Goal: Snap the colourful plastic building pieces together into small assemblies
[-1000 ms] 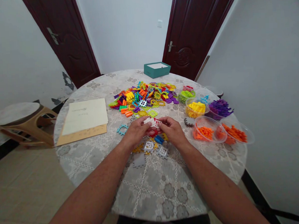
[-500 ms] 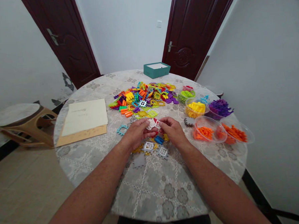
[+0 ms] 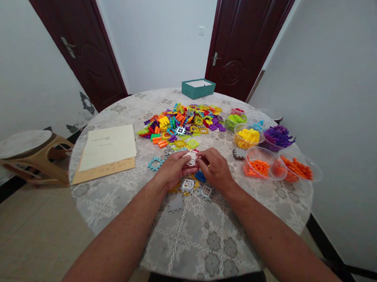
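Left hand [image 3: 175, 168]: pinching a white lattice piece [image 3: 192, 157]
Right hand [image 3: 216, 168]: at that piece's edge — grip unclear
Mixed heap [image 3: 181, 123]: twelve o'clock from the hands
Yellow pieces [image 3: 249, 135]: two o'clock
Paper sheet [image 3: 113, 145]: about ten o'clock

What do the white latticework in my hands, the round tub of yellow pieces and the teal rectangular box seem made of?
White latticework: probably plastic, matt-looking; thin, even bars.
Round tub: likely clear, smooth plastic; yellow pieces show through its wall.
Teal rectangular box: possibly cardboard, matt; flat sides, crisp edges.
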Tool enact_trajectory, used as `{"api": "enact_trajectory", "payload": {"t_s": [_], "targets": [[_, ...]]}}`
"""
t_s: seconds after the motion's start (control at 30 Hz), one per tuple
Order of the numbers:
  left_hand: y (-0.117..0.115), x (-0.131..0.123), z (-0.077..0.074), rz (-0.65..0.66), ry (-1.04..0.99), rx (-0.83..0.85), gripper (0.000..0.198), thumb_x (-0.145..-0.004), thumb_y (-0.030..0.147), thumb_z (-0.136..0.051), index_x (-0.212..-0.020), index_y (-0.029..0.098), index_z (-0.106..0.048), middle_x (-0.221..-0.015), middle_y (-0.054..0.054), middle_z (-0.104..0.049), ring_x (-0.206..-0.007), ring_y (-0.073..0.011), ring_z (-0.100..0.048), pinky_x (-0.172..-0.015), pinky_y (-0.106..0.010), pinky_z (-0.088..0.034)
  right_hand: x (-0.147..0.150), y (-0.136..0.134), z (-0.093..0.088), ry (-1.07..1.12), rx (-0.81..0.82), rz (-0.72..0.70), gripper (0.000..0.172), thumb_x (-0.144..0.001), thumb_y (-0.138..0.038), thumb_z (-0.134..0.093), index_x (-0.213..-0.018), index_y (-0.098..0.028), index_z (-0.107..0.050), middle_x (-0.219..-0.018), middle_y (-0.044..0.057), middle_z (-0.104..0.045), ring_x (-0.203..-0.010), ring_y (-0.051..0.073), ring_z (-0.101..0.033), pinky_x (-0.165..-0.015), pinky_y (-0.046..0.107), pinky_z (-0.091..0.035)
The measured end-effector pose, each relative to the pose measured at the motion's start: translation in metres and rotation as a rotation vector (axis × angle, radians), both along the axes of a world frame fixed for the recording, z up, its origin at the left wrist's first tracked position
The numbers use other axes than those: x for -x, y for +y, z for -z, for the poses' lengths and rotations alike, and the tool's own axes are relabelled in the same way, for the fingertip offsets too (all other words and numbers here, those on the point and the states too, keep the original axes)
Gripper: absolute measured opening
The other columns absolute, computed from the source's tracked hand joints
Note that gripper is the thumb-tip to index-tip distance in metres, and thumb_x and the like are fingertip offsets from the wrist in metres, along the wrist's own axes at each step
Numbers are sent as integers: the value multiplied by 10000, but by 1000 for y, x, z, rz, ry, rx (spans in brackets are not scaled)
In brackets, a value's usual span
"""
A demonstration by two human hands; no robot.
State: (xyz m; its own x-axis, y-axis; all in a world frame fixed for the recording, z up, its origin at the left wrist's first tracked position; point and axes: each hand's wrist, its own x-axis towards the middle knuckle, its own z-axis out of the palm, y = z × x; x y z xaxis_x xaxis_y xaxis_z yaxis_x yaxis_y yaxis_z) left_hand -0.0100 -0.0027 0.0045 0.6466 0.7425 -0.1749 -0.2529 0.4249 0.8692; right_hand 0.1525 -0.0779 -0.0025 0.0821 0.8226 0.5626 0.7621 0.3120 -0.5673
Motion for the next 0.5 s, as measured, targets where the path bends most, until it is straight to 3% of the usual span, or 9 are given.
{"api": "enact_trajectory", "payload": {"t_s": [0.3,0.5], "targets": [[1,1,0,-5,58,40,179,-875,131,-671,-1053,119,-684,-1017,-144,-742,-817,-189,-767,-727,-279,-659,-7,-2,-5,-151,-210,44,170,-1045,-215,-524,-1046,-216,-695,-992,88,-644,-930,214,-615,-855,356,-534],[-2,2,-5,12,21,34,135,-863,153,-704,-995,143,-676,-875,-71,-701,-713,-145,-711,-673,-281,-656,-3,2,-1,-233,-122,-94,150,-1032,-207,-552,-1010,-226,-699,-991,84,-643,-973,225,-616,-882,366,-543]]}}
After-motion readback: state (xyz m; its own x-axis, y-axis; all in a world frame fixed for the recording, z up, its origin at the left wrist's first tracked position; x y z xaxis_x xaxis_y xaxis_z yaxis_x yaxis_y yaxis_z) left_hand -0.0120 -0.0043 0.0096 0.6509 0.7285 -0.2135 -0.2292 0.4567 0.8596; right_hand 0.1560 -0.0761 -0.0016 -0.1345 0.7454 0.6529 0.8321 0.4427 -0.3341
